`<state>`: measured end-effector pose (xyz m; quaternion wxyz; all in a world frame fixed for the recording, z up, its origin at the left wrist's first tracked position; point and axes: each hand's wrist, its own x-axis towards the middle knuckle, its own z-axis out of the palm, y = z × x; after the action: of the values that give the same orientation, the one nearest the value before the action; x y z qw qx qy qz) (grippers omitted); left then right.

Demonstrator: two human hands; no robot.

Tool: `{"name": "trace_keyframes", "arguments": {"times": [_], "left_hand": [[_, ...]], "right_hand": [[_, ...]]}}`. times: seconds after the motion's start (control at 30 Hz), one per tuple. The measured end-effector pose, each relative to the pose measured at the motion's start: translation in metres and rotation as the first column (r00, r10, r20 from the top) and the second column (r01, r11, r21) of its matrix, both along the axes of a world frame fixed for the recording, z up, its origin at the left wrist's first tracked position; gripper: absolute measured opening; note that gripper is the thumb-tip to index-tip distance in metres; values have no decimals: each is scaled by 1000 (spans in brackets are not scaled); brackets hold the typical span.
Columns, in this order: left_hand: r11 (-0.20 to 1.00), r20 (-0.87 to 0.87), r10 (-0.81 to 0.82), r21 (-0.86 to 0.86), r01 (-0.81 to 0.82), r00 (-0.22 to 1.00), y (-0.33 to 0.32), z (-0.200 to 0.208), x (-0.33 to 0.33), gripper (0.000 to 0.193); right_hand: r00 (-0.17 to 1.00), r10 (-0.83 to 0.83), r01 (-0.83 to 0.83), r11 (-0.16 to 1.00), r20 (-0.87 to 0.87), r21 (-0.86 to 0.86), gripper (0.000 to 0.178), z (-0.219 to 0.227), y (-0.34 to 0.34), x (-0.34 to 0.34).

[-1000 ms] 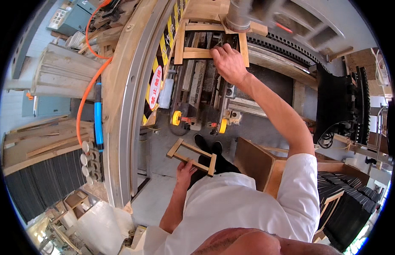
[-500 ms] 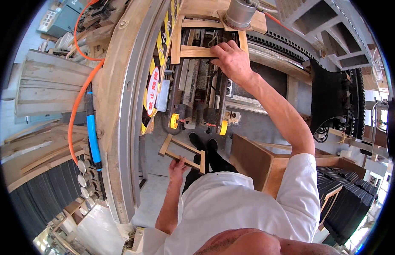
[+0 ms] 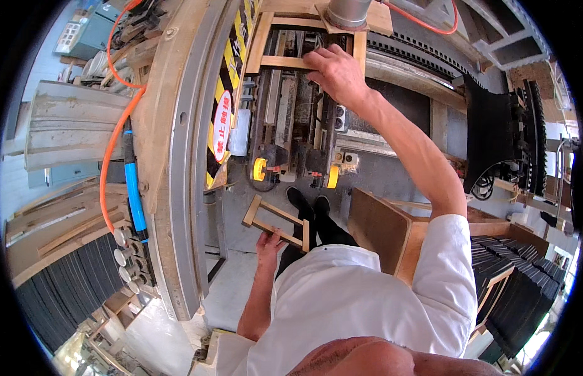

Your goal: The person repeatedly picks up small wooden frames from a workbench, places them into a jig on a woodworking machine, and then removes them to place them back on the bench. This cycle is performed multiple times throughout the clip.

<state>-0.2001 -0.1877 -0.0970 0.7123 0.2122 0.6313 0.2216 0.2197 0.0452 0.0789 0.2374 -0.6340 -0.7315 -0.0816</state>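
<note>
My left hand [image 3: 269, 246] is closed on one bar of a small wooden frame [image 3: 278, 233], held low at my left above the floor. The frame has two long bars joined by two cross pieces. My right arm stretches far forward. At its end my right hand [image 3: 336, 74] is closed on the near bar of a second wooden frame [image 3: 283, 62], which lies over the dark rails of a machine [image 3: 278, 122]. A grey metal cylinder [image 3: 348, 12] stands on a wooden pad at that frame's far right corner.
A long metal beam [image 3: 194, 156] with yellow-black striping runs along my left. Yellow rollers [image 3: 259, 169] sit at the machine's near end. A wooden box [image 3: 382, 235] stands at my right, beside stacked dark strips [image 3: 523, 282]. An orange hose [image 3: 108, 163] hangs at far left.
My view has shifted slightly. The right hand stays at the near bar of the far frame, and the left still holds the small frame, with little change in either.
</note>
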Motion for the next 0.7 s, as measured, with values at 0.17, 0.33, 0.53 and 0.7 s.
{"name": "trace_keyframes", "arguments": {"times": [0.17,0.33,0.53,0.7], "left_hand": [[1000,-12,-21,5,21,1000,-1,3,5,24],[999,-34,-47,19,48,998,4,-4,4,24],[996,-60,-52,64,56,997,8,-1,9,22],[996,-41,-58,68,61,997,4,3,12,22]], "right_hand": [[994,59,-61,998,-92,-21,32,-3,14,4],[993,53,-55,998,-109,-17,30,-7,18,4],[990,-73,56,988,-120,-146,29,2,19,-4],[974,-192,156,955,-124,-254,25,6,22,-8]]}}
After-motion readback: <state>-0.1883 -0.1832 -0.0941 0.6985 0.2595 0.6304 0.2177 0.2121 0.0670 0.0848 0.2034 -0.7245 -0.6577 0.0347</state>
